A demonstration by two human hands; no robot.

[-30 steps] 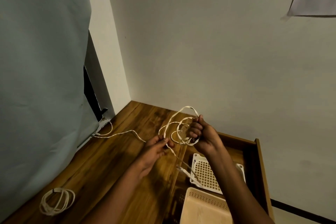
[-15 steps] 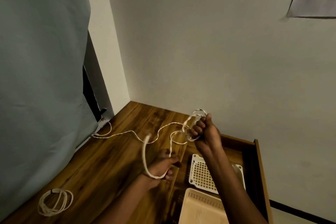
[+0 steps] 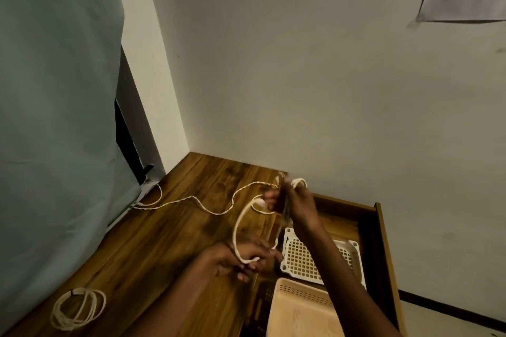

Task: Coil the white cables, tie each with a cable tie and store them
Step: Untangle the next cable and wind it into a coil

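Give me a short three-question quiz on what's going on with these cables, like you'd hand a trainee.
1. True or false: the right hand holds loops of the white cable up above the table.
2. Where does the finished coil lie?
A. in the white basket
B. on the table, near left
C. in the left hand
3. Fill in: a loop of cable hangs from the right hand down to the ____ hand.

Key:
1. True. The loose rest of the cable trails across the table towards the far left corner.
2. B. It lies apart from both hands, with a dark tie on it.
3. left. Its fingers curl round the bottom of the loop.
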